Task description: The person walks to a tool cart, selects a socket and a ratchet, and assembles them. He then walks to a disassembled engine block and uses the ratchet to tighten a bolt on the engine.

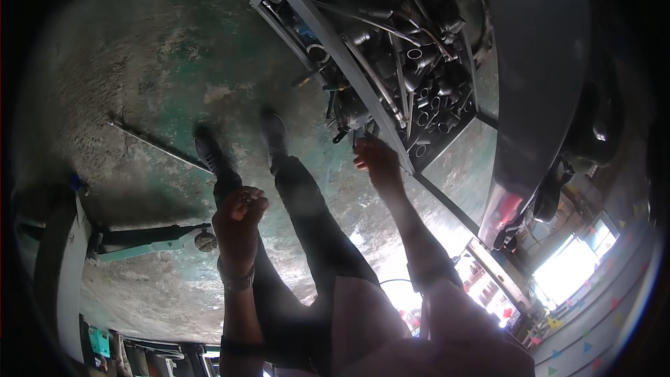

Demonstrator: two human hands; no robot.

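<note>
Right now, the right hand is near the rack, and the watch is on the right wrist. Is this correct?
Not quite: the head view shows the watch on the left wrist. The right hand is indeed near the rack.

Over the feed I see the right hand [377,163] beside a grey rack [340,66] heaped with metal parts [412,63], the left hand [237,227] curled above one leg [271,276], and a thin rod [160,146] on the floor [157,63].

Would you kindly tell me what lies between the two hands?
In the head view, the right trouser leg and floor appear between the left hand and the right hand.
</note>
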